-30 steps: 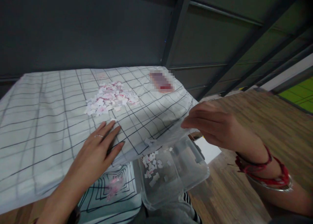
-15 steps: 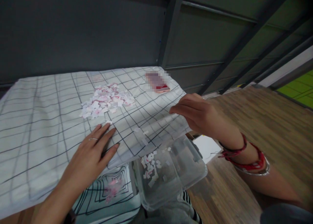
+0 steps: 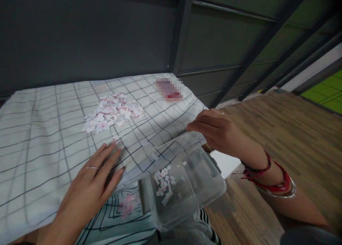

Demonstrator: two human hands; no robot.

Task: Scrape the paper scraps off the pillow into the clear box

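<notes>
A white cloth with a dark grid [image 3: 48, 138] covers the table. My left hand [image 3: 92, 177] lies on its near part with fingers spread, and a small paper scrap [image 3: 115, 137] is at its fingertips. My right hand [image 3: 213, 131] pinches the cloth near its right corner, and the cloth is raised in a fold there. Beyond my left hand is a heap of white and pinkish paper scraps [image 3: 113, 113]. A few loose scraps [image 3: 154, 156] lie near the front edge. Below that edge, a clear plastic box [image 3: 187, 202] holds several paper scraps [image 3: 164, 180].
A phone-like pinkish object [image 3: 169, 90], partly blurred out, rests at the table's back right. A dark panelled wall [image 3: 93, 34] stands behind. Patterned teal fabric [image 3: 120, 221] with a pink-printed clear packet [image 3: 129, 204] is beside the box. A white object [image 3: 224, 163] is below my right hand.
My left hand has shifted slightly left and toward me. The cloth's fold by my right hand looks steeper, and fewer loose scraps show near the front edge. The view has moved slightly.
</notes>
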